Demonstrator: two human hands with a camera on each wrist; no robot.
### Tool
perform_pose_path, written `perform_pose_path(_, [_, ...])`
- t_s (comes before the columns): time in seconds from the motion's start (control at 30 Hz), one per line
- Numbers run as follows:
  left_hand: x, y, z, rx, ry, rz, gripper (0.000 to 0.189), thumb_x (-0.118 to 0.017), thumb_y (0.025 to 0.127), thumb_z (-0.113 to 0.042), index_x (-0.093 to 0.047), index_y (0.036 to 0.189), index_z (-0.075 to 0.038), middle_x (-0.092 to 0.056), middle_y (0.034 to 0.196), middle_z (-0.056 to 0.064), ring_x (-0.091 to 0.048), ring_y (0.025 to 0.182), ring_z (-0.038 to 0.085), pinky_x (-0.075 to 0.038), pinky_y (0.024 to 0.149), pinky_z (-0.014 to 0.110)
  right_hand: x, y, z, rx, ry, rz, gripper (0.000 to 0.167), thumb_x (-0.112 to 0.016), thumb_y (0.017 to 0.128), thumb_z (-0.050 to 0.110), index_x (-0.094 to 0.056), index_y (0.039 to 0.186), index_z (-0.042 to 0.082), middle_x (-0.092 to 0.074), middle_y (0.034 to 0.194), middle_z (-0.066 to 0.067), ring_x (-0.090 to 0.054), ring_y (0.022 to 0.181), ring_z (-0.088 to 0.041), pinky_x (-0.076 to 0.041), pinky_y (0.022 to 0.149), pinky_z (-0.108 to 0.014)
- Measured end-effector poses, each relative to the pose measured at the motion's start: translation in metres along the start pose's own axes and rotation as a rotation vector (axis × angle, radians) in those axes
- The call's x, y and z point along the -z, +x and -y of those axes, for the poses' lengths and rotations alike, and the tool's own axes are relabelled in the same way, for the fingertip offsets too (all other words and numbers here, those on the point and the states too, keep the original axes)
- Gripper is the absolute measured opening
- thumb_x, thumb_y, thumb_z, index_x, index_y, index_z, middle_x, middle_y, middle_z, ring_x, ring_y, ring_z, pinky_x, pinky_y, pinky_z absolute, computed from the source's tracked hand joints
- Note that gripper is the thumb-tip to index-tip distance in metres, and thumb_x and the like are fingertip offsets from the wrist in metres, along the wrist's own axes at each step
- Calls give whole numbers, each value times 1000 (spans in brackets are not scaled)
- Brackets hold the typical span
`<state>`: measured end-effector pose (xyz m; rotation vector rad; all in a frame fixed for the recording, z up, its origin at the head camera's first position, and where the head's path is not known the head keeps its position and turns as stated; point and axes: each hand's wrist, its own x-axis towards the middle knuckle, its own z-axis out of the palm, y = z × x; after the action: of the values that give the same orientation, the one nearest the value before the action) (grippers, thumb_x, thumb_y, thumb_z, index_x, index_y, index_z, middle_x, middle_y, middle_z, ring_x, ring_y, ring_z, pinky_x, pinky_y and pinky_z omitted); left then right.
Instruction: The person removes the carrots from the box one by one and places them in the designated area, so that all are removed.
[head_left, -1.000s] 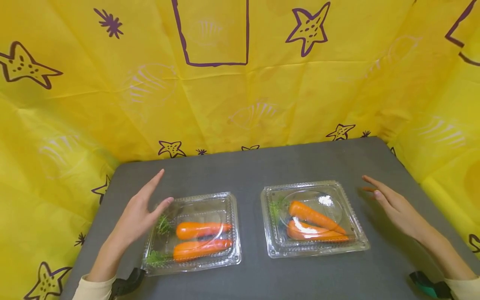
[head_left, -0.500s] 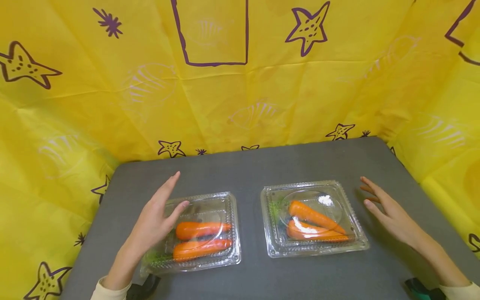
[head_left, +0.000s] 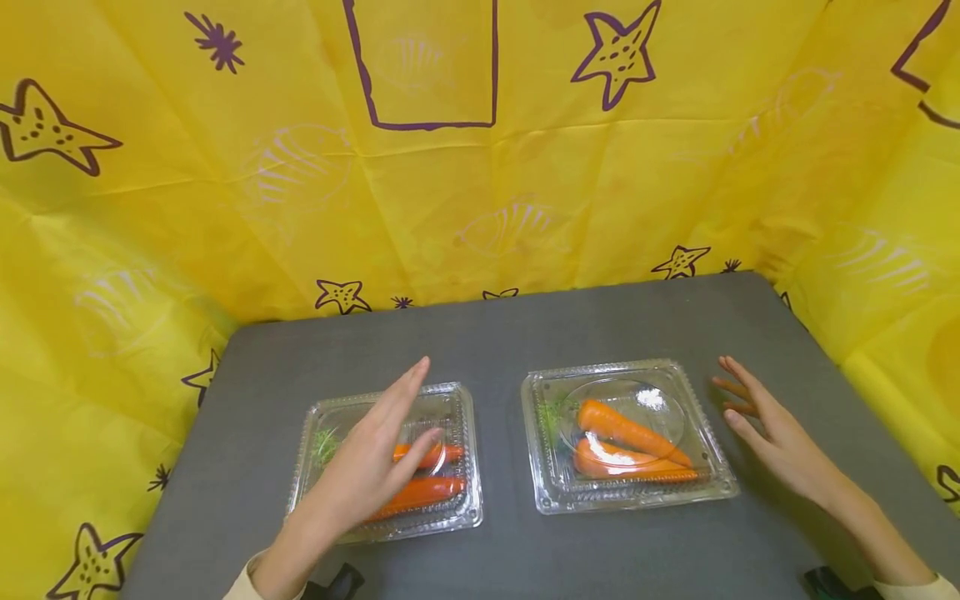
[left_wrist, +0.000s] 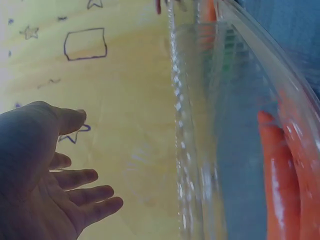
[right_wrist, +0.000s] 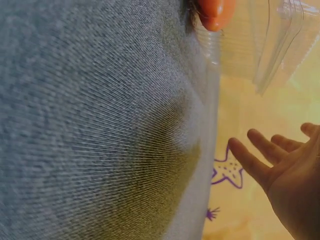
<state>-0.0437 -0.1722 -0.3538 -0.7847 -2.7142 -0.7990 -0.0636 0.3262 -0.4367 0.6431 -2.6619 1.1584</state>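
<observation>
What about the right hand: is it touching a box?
No, grey table shows between the right hand and the nearer box.

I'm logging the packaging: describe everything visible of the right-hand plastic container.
The right container looks like clear, glossy plastic, squarish, with a ridged rim and a lid marked by an oval. It looks closed and lies flat on the gray table. Inside lie two orange carrots and greenery. The right hand is beside it, apart.
</observation>
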Motion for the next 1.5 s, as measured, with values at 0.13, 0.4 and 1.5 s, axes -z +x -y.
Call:
perform_pose_path(0.13, [-2, 2, -8, -29, 0, -1, 85, -68, 92, -21, -14, 158, -17, -23, 161, 4, -32, 143, 27, -37, 111, 48, -3, -4, 2, -23, -6, 7, 75, -53, 94, -9, -19, 157, 14, -32, 156, 10, -44, 123, 9, -35, 95, -1])
perform_pose_path(0.4, [-20, 13, -28, -91, -62, 65, 78, -59, 97, -23, -12, 159, -14, -17, 163, 5, -25, 146, 25, -32, 114, 48, -9, -5, 1, -27, 102, 17, 77, -51, 92, -13, -19, 157, 13, -28, 160, -5, -47, 125, 5, -39, 96, -4])
perform_pose_path(1.5, [-122, -17, -83, 237, -475, 168, 98, -65, 93, -29, 6, 158, -13, 15, 163, 7, -21, 143, 40, -32, 108, 62, -24, -14, 6, -86, 294, 8, 55, -30, 103, -6, -20, 156, 5, -34, 156, -2, -48, 122, 6, -48, 88, -9])
